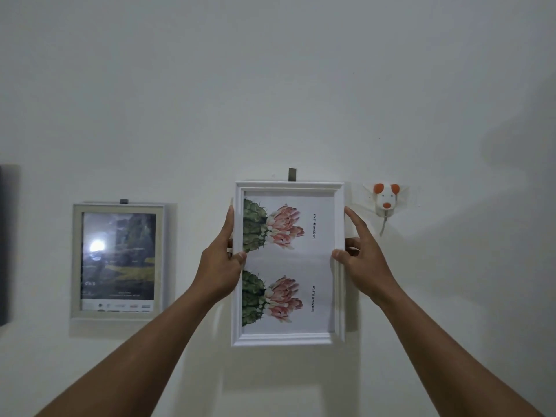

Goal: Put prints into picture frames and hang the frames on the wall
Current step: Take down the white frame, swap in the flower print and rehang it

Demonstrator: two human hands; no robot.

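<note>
A white picture frame [288, 338] stands upright against the white wall, holding a print [288, 260] of two cactus flowers turned sideways. My left hand [221, 263] grips its left edge, thumb on the front. My right hand [362, 251] grips the right edge, thumb on the front and index finger stretched up along the side. A grey hook strip [292, 175] on the wall shows just above the frame's top edge. To the left a beige frame [76, 263] with a dark landscape print hangs from its own grey hook [124, 201].
A small white hook shaped like an animal face with orange ears [386, 200] sticks to the wall right of the white frame. A dark object [4, 245] runs along the far left edge. Bare wall spreads above and below.
</note>
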